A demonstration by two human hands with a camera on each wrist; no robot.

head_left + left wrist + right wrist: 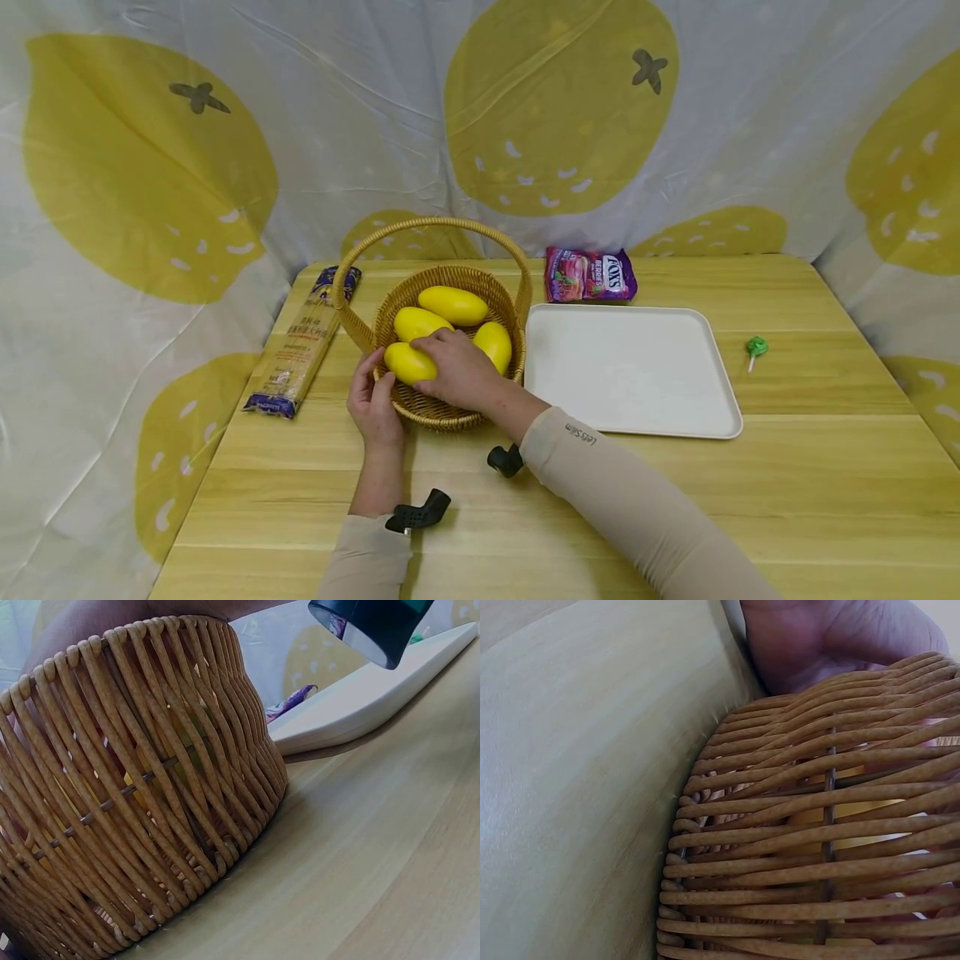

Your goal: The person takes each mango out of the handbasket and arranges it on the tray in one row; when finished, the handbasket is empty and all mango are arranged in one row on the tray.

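A round wicker basket (442, 417) with a tall arched handle holds several smooth yellow mangoes (452, 306). At the basket's near left side, my left hand (377, 410) grips the rim, thumb toward the inside. My right hand (461, 371) reaches over the near rim and grips the front-left mango (408, 364); its fingertips are partly hidden. The left wrist view is mostly filled by the woven basket wall (150, 772). Through the weave in the right wrist view, yellow shows inside the basket (802, 862), with part of a hand against its far side.
Left of the basket lies a long pasta packet (292, 350). A white tray (630, 371) sits close to the basket's right side, with a purple sweets bag (590, 275) behind it. Farther right is a green lollipop (757, 347). Patterned curtains surround the wooden table (817, 483).
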